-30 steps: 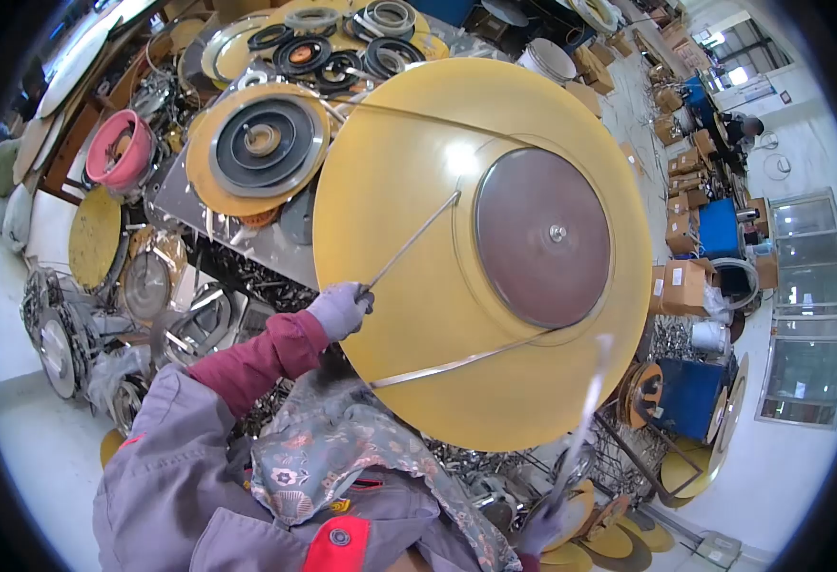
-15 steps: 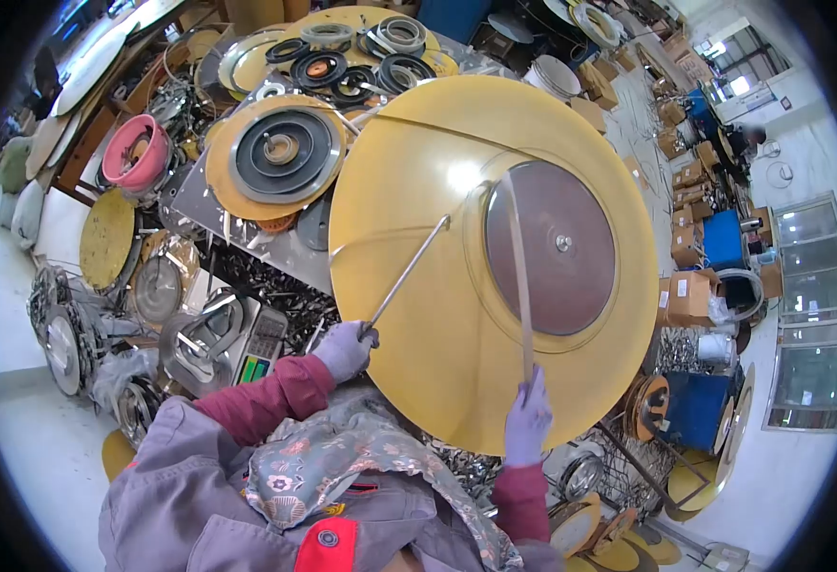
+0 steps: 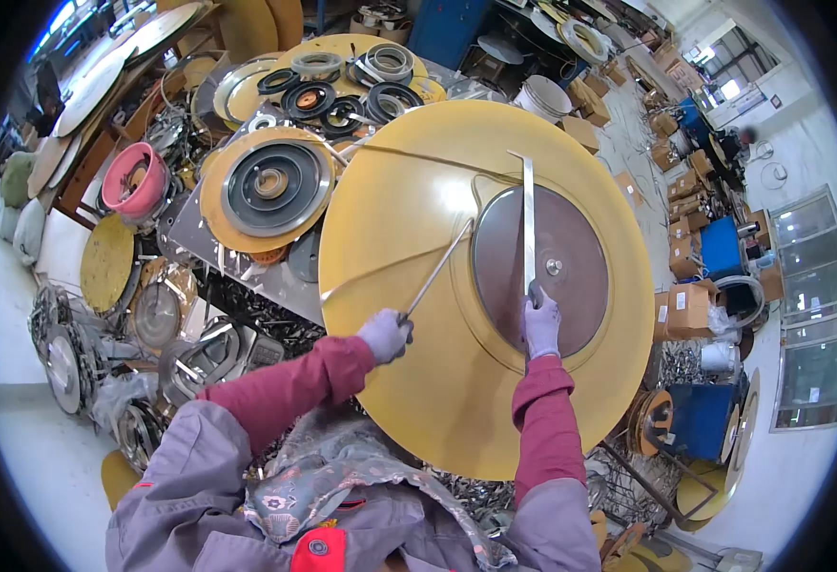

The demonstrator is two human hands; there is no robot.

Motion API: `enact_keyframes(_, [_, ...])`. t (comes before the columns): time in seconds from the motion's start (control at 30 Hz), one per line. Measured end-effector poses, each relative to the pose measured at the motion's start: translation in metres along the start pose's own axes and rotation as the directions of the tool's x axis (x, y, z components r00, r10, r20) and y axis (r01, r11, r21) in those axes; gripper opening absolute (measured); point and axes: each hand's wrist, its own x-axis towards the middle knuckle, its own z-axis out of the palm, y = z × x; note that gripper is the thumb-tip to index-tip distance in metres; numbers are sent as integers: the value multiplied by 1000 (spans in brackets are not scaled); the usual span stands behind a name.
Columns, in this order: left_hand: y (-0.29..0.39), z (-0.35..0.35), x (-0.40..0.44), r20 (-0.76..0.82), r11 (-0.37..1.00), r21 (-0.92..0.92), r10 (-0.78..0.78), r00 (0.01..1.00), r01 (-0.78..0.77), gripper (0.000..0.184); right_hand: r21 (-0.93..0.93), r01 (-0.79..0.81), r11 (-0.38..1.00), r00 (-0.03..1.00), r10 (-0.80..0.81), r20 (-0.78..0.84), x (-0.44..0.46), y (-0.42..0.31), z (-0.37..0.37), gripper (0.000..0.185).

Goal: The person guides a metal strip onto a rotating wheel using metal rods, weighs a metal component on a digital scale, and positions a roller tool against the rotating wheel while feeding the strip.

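Note:
A large round yellow disc [image 3: 409,238] fills the middle of the view, with a smaller dark brown disc [image 3: 571,286] and a metal knob [image 3: 554,268] on it. My left hand [image 3: 387,336], in a pale glove, is closed on a thin metal rod [image 3: 437,270], whose far end is by the ridge beside the brown disc. My right hand [image 3: 540,326], gloved too, grips the dark handle of a flat metal bar [image 3: 530,219] with a hooked tip; the bar passes over the brown disc. A thin strip [image 3: 418,154] runs across the yellow disc's upper part.
Behind on the left, a grey table [image 3: 185,227] bears a disc with black rings [image 3: 270,186]. A pink bowl [image 3: 135,181] stands further left. A white bucket [image 3: 542,98] is at the back, cardboard boxes [image 3: 690,310] at the right. Metal scraps lie around the disc.
My right hand has come in from the lower right with the bar and moved up over the yellow disc. My left hand and its rod have shifted right; the strip's lower part has moved leftward.

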Motion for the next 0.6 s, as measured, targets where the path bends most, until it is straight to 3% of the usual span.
enact_keyframes(0.13, [21,-24,39,1,998,37,-54,999,53,26,30,7,1000,998,-8,55,6,-5,-7,38])
enact_keyframes(0.3, [9,-38,19,12,997,66,-29,1000,28,27,18,-57,998,991,54,123,5,-20,-13,39])
enact_keyframes(0.5, [-1,-37,-5,11,994,103,-47,999,45,25,-19,-45,999,997,46,63,2,-9,-9,39])
enact_keyframes(0.6, [-15,-40,-13,12,959,258,117,993,-116,24,-29,-124,992,990,125,61,0,-19,-15,39])
